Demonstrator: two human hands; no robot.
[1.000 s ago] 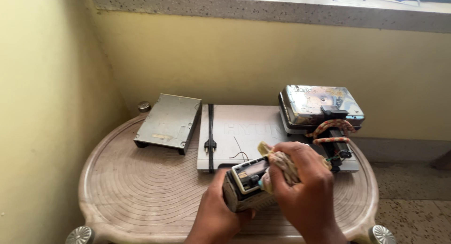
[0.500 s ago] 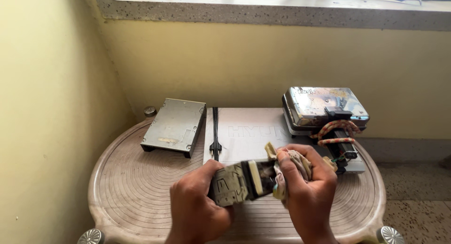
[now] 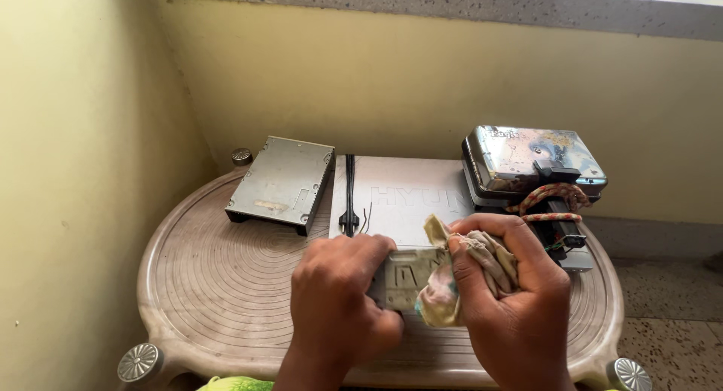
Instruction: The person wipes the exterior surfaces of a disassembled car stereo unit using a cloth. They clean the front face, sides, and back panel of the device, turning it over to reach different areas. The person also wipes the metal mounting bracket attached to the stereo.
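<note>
Grey, grimy casing of the small device [image 3: 407,274] sits clamped in your left hand [image 3: 339,300] above the round table [image 3: 218,278] — keep that grip firm while your right hand [image 3: 512,300], closed around the crumpled cloth [image 3: 459,274], rubs with short strokes.

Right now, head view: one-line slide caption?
Left hand grips a small grey device while right hand presses a rag against it.
</note>
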